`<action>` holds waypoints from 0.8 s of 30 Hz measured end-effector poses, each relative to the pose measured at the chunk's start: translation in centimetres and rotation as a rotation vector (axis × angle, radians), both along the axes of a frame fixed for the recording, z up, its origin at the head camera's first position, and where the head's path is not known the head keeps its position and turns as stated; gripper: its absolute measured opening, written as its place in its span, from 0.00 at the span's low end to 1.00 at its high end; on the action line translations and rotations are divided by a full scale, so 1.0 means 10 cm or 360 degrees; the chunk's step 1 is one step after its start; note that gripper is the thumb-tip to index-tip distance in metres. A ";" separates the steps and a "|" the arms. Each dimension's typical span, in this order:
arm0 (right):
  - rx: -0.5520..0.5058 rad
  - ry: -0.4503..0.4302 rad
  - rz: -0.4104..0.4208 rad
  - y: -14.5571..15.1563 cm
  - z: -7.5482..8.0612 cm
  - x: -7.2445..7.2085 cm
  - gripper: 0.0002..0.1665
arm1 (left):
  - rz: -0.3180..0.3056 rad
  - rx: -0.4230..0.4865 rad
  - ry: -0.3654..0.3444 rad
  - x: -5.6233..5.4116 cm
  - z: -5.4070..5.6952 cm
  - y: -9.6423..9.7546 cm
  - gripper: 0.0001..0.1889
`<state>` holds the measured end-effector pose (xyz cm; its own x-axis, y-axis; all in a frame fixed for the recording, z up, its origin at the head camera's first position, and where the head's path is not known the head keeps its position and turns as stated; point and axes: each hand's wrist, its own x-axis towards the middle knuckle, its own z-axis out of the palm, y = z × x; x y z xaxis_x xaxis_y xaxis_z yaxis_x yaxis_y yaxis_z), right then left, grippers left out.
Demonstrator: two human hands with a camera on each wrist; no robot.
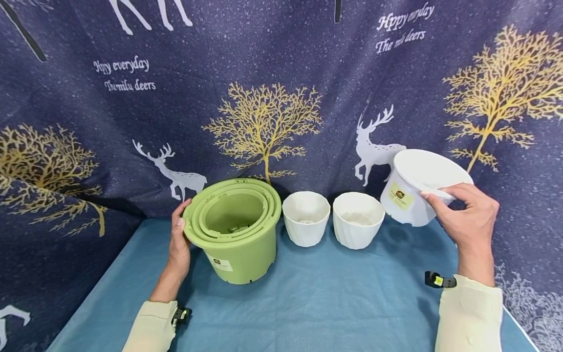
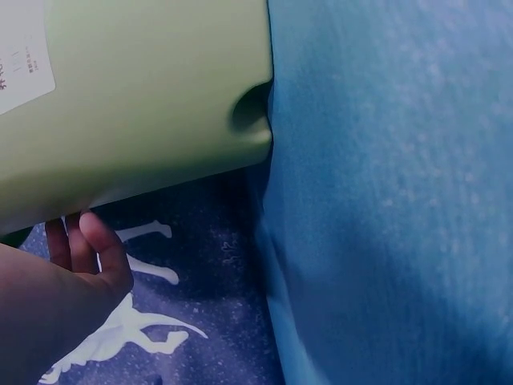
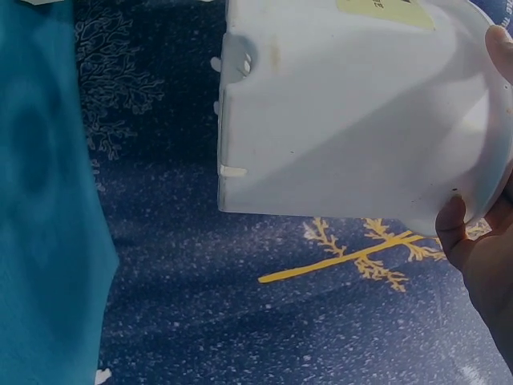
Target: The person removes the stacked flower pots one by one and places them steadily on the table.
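Note:
On the left of the table stands a nested stack of green plastic flowerpots (image 1: 243,261), with a white label on its outer wall. My left hand (image 1: 179,244) touches the stack's left side just under the rim, its fingertips against the wall in the left wrist view. My right hand (image 1: 472,215) pinches the rim of a large white flowerpot (image 1: 411,208) between thumb and fingers. This white pot is tilted and raised above the table at the right. Its yellow label (image 1: 401,196) faces forward, and notches show along its base edge in the right wrist view.
Two small white ribbed pots, a left one (image 1: 306,230) and a right one (image 1: 358,232), stand side by side between the larger pots. Blue cloth covers the table (image 1: 308,303). Behind it hangs a dark blue curtain (image 1: 281,54) printed with deer and golden trees.

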<state>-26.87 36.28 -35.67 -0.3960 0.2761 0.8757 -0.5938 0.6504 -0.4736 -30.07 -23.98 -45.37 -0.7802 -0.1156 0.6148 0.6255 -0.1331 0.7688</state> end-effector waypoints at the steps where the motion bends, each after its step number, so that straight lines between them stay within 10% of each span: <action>1: 0.0014 -0.0005 -0.0008 0.03 -0.02 -0.02 0.11 | 0.0002 0.0001 -0.0003 0.00 0.00 0.00 0.29; 24: 0.0072 -0.0291 -0.0148 0.20 -0.21 -0.06 0.11 | 0.0040 0.0004 -0.0022 0.02 0.01 0.02 0.30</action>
